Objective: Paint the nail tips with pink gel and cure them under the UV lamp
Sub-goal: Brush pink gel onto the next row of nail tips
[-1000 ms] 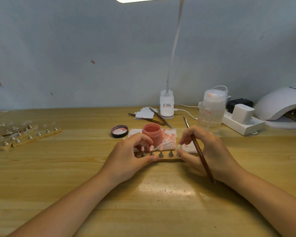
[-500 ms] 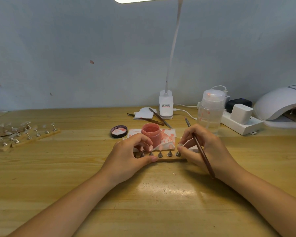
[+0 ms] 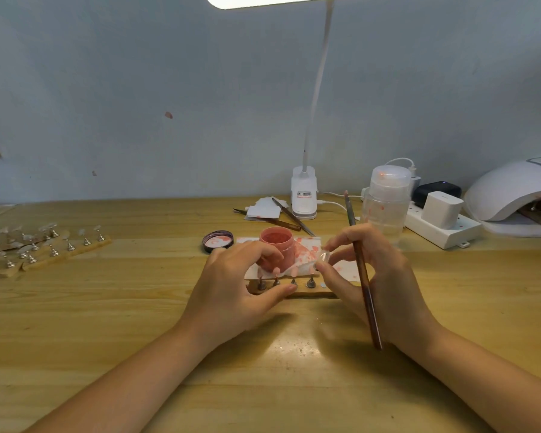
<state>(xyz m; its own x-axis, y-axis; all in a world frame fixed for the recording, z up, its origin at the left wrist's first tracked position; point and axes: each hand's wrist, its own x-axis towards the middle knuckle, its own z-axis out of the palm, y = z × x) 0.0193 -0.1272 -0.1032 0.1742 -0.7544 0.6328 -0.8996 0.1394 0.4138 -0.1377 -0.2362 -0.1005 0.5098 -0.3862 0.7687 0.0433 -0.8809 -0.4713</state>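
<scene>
Right hand [image 3: 378,276] pinching a clear nail tip [image 3: 322,256] just above the wooden holder [image 3: 306,292], brush [image 3: 361,270] tucked between fingers; left hand [image 3: 235,282] gripping that holder's other end on the surface [image 3: 107,323], beside the pink gel jar [image 3: 277,245]

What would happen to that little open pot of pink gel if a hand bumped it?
The pot is squat, so it would more likely slide than tip. It stands on stained paper, which could shift with it. Its lid lies off beside it, so a hard knock might spill gel. The left hand is very near.
</scene>
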